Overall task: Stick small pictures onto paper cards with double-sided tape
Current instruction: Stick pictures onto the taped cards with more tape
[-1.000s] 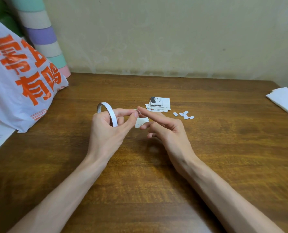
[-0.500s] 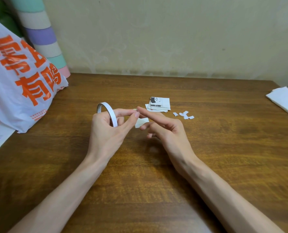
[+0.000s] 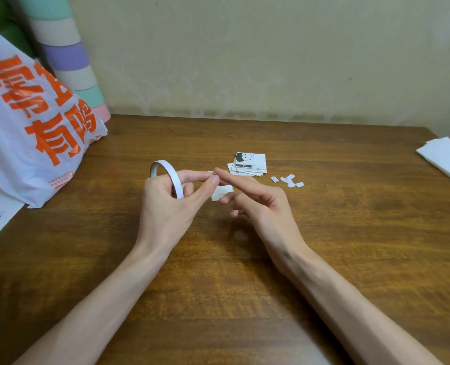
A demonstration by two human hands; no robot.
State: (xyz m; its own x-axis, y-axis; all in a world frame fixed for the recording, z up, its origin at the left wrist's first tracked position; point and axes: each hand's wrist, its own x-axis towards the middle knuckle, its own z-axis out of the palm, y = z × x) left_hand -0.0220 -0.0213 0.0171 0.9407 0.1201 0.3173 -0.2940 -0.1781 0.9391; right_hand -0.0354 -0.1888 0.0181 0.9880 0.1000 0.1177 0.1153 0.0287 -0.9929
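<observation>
Right, my left hand [image 3: 166, 204] is closed around the tape roll [image 3: 167, 167]. The ring is threaded over its fingers, and thumb and forefinger pinch the loose end of the tape. My right hand [image 3: 260, 204] has its forefinger out straight, touching that loose end. Its other fingers are curled, and I cannot tell whether they hold the small card [image 3: 222, 192] just below or only hover at it.

To do this step well, I judge I should keep the left pinch firm so the roll cannot spin. Then I would catch the end with the right fingertip, draw off only a short length and tear it clean. It should go straight onto the card, touching the sticky side as little as I can.

Counting outward, there is one tape roll and one loose card between my hands. One small stack of pictures [image 3: 252, 164] lies on the bench [image 3: 350, 233] just beyond; it has several sheets, but I cannot tell how many. Beside it are five little white scraps [image 3: 288, 180], as far as I can make out.

Well apart, there is one printed plastic bag [image 3: 34, 122] at the left and one folded white sheet [image 3: 444, 159] at the right edge.
</observation>
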